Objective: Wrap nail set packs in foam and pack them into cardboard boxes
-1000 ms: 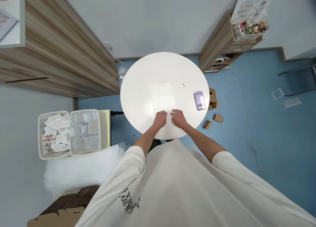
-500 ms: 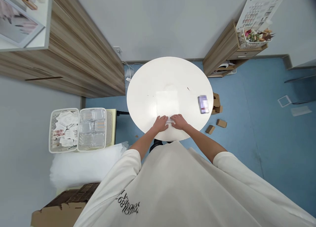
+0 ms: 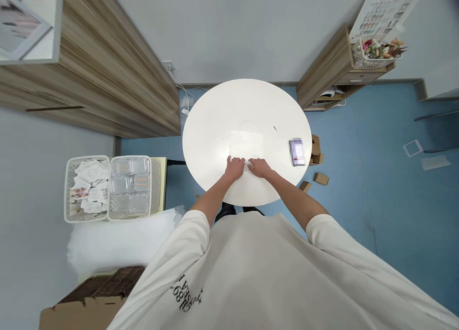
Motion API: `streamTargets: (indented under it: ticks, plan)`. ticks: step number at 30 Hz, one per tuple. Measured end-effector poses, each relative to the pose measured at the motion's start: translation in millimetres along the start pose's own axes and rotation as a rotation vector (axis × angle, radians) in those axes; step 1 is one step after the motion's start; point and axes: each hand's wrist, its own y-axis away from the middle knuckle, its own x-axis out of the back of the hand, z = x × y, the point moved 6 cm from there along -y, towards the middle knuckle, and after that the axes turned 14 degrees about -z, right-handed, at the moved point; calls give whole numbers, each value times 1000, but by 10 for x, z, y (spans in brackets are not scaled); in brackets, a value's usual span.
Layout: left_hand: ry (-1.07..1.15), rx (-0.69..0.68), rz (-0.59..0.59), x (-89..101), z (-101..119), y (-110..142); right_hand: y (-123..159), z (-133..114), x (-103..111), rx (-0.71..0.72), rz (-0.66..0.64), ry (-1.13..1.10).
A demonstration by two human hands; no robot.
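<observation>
We hold a small translucent white strip (image 3: 247,165) between left hand (image 3: 234,168) and right hand (image 3: 259,168) — both grasping, bracing it downward | near edge of round white table (image 3: 215,124)

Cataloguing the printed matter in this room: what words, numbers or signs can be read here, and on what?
White T-shirt: black chest print, too warped to read.
Wall chart: too small to read.
Papers in the basket: too small to read.
Pixelated item on the round white table: too blurred to read.
</observation>
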Motion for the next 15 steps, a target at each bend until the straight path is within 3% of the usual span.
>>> streamTargets:
  ticks: [7, 12, 15]
  plan:
    - [6, 43, -13, 36, -104, -256, 3, 86, -26, -91, 94, 32]
    - [49, 117, -51, 85, -338, -224, -58, 135, -32, -92, 98, -3]
    - [53, 141, 1, 166, -404, -152, -80, 159, -26, -103, 104, -36]
